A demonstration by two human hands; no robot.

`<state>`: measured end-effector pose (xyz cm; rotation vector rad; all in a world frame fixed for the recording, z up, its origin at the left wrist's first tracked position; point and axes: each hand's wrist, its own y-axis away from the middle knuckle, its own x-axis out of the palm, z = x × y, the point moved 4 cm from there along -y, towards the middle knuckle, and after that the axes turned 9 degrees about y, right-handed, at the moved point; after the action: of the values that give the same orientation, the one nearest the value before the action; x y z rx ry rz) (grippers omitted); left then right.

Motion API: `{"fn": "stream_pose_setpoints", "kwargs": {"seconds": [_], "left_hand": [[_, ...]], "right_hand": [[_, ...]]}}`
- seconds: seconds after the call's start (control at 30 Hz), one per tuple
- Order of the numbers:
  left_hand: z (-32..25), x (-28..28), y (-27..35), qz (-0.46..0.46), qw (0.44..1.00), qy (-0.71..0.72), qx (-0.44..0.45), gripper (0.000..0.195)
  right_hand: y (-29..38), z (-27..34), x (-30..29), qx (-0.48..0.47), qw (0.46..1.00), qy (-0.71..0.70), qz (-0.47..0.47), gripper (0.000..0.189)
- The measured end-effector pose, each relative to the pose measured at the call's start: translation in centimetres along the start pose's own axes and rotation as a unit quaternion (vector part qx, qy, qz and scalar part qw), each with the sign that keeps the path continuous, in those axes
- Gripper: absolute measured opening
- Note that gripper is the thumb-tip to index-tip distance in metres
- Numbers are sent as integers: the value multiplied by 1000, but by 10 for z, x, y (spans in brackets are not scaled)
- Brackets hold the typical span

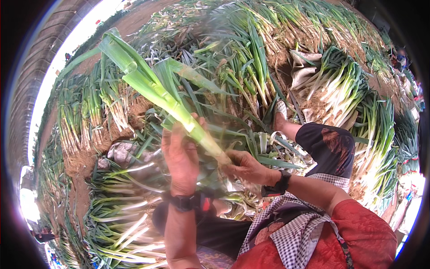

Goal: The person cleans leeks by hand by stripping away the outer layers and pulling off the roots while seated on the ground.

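Note:
A large leek (174, 109) slants across the middle of the view, its green leaves pointing up and left. My left hand (183, 151) is closed around the pale green shank from below. Down at the lower, root end, the fingers of my right hand (250, 168) pinch the stalk; the tip there is blurred and partly hidden by those fingers. One broad leaf (198, 79) bends over to the right, and another leaf (114, 50) is folded at the top. Both wrists wear dark bands.
Cleaned white-stemmed leeks (131, 228) lie in a pile at lower left, and another such pile (339, 97) is at right. Untrimmed leeks with brown roots (255, 67) stand ahead. Peeled leaves (272, 144) litter the ground by my shoe (281, 109). A person (401, 57) is far right.

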<state>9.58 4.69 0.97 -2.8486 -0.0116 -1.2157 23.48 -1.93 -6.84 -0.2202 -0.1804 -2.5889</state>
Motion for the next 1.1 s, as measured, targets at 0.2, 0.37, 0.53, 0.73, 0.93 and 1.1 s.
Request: {"fn": "stream_pose_setpoints", "kwargs": {"seconds": [0.2,0.37,0.53,0.73,0.93,1.1], "left_hand": [[15,-22,1,15,994,108,-26,33],[22,-12,12,144,976,17,-160,41],[25,-26,-3,194,911,-270,-243,38],[61,-65,0,284,770,-570,-37,35],[11,-29,-7,85,918,-387,35,27],[12,-4,9,64,981,-160,90,29]], "right_hand": [[9,4,-7,-8,999,-44,7,30],[13,25,6,-8,991,-40,125,21],[10,18,5,21,994,-24,105,14],[2,29,7,34,994,-53,84,16],[-7,27,-6,-3,997,71,-43,17],[-7,27,-10,22,995,47,-89,24]]}}
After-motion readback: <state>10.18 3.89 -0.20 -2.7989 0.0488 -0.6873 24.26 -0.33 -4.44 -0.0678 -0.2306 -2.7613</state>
